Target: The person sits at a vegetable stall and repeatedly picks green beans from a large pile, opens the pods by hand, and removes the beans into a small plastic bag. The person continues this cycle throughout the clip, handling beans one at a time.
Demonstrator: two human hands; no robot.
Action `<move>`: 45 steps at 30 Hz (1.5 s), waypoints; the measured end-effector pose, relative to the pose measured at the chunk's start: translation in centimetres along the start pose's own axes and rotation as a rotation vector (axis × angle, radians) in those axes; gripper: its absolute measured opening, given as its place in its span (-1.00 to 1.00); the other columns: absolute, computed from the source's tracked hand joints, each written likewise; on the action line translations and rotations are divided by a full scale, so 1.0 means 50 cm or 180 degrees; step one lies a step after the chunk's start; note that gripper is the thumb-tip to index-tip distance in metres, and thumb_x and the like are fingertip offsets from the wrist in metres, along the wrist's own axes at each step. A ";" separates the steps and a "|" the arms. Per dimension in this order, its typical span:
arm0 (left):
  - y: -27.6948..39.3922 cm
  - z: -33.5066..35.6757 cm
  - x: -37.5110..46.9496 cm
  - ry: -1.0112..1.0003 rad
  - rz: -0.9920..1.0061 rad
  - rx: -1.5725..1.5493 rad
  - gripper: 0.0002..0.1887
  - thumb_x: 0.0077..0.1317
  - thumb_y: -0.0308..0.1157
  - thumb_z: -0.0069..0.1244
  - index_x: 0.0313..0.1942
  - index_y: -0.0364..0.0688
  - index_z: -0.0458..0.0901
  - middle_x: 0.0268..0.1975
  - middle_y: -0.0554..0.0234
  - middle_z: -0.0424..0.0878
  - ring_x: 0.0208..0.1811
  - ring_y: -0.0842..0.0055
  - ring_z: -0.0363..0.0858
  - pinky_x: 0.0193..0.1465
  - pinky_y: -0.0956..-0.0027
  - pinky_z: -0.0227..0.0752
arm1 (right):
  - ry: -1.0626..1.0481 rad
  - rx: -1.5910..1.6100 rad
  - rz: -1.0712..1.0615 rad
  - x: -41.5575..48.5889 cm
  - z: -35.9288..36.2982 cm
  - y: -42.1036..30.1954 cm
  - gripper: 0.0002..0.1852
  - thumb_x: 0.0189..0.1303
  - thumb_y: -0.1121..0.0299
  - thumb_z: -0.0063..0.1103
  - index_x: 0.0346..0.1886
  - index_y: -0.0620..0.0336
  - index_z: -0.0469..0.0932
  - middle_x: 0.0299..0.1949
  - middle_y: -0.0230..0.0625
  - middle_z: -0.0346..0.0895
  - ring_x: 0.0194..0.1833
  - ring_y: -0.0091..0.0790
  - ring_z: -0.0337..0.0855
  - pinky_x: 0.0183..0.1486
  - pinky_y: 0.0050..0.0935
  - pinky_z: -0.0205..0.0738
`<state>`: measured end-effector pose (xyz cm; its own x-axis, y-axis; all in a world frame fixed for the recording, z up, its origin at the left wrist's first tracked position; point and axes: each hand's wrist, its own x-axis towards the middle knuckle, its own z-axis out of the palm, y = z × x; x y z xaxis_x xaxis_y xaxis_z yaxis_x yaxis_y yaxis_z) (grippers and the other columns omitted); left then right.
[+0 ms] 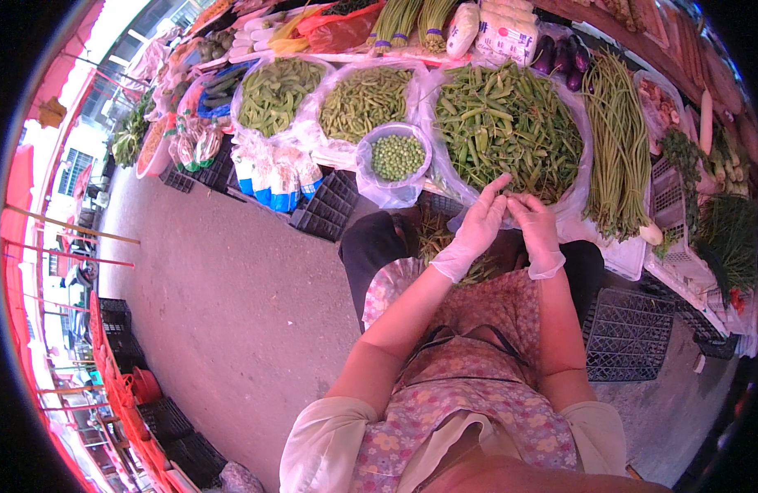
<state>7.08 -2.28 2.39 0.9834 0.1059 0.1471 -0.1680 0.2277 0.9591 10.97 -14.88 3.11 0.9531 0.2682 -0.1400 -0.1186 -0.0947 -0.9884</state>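
Observation:
My left hand (485, 212) and my right hand (535, 222) both wear thin translucent gloves. Their fingertips meet at the near edge of a large heap of green pea pods (502, 123) lined with clear plastic. Anything pinched between the fingers is too small or hidden to make out. The left index finger points out over the pods. Left of the heap, a round plastic bowl (364, 161) holds shelled green peas (397, 157). Below the hands, between my knees, lie discarded pods and stems (439, 237).
Behind the bowl are two plastic-lined heaps of pods (366, 92) (280, 92). Yardlong beans (619, 148) and eggplants (560, 58) lie at right. Bagged mushrooms (283, 175) stand on black crates (326, 206) at left. Another black crate (628, 333) sits on the ground by my right side.

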 end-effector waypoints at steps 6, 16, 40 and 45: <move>-0.003 0.005 -0.007 -0.0062 -0.0518 -0.0092 -0.52 0.49 -0.29 -0.24 0.35 -0.21 0.17 -0.22 0.36 0.48 -0.28 0.70 0.41 -0.17 0.59 0.38 | -0.0135 0.1520 0.0672 -0.013 0.022 0.009 -0.74 0.35 0.35 0.06 -0.01 0.32 0.51 -0.18 -0.40 0.53 -0.28 -0.58 0.49 -0.18 -0.57 0.41; 0.003 0.016 0.002 -0.0009 -0.0246 0.0240 -0.54 0.46 -0.29 -0.25 0.30 -0.27 0.24 -0.10 0.29 0.53 -0.18 0.65 0.47 -0.07 0.54 0.40 | 0.0133 0.1797 0.0026 -0.010 0.023 0.042 -0.82 0.26 0.38 0.16 -0.22 0.34 0.53 -0.30 -0.34 0.56 -0.29 -0.54 0.51 -0.23 -0.55 0.41; -0.086 -0.098 -0.005 0.0879 -0.1707 -0.1969 -0.74 0.23 -0.45 -0.12 -0.08 -0.27 0.53 -0.44 0.31 0.50 -0.58 0.67 0.34 -0.65 0.66 0.04 | -0.0684 -0.1252 -0.0622 0.021 -0.001 0.093 -0.79 0.15 0.34 0.28 -0.15 0.16 0.61 -0.30 -0.36 0.55 -0.23 -0.47 0.52 -0.13 -0.48 0.40; -0.097 -0.143 -0.006 0.1182 -0.2016 -0.1973 -0.65 0.33 -0.32 -0.09 0.09 -0.17 0.49 -0.50 0.39 0.44 -0.61 0.67 0.25 -0.64 0.64 0.03 | -0.0011 -0.1962 -0.1602 0.115 -0.017 0.012 -0.70 0.16 0.22 0.24 -0.06 0.07 0.65 -0.17 -0.22 0.55 -0.10 -0.27 0.54 0.01 -0.38 0.38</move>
<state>7.14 3.50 -4.05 0.8377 0.0632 -0.5425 0.2761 0.8081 0.5204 16.62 -14.19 1.78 0.8504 0.4226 0.3136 0.5024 -0.4745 -0.7228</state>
